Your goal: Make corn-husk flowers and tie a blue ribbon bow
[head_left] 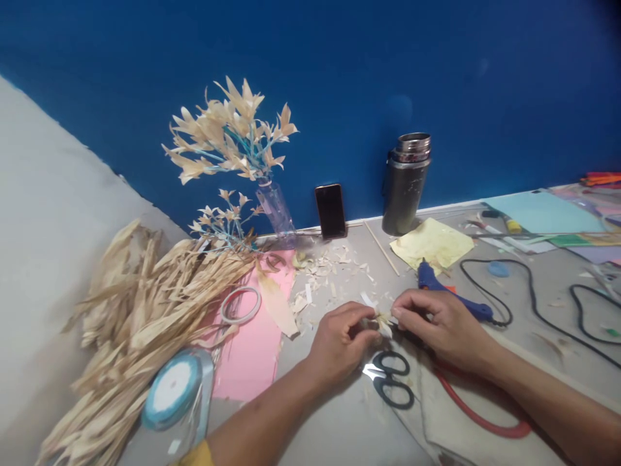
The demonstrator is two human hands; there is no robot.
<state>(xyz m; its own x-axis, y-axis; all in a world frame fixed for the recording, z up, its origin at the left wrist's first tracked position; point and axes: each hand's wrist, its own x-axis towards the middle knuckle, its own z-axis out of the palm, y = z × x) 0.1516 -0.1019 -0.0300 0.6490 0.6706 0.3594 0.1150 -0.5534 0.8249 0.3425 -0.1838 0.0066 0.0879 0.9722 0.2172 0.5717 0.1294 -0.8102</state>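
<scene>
My left hand [343,336] pinches a small pale husk flower [383,321] between thumb and fingertips. From the other side my right hand [431,320] closes its thumb and forefinger at the edge of the same flower. The fingers cover much of it, so its full shape is hidden. Just below both hands lie black-handled scissors [394,382], blades pointing left. A blue glue gun [453,291] rests behind my right hand, its nozzle toward the wall. Husk scraps [334,265] are scattered on the table beyond my fingers.
Dried corn husks [145,323] heap at left beside pink paper [250,356], a blue ribbon roll [172,388] and a tape ring [241,305]. Husk flowers [233,133] fill a clear bottle [276,210]. A phone [330,211] and a steel flask [406,188] stand along the wall.
</scene>
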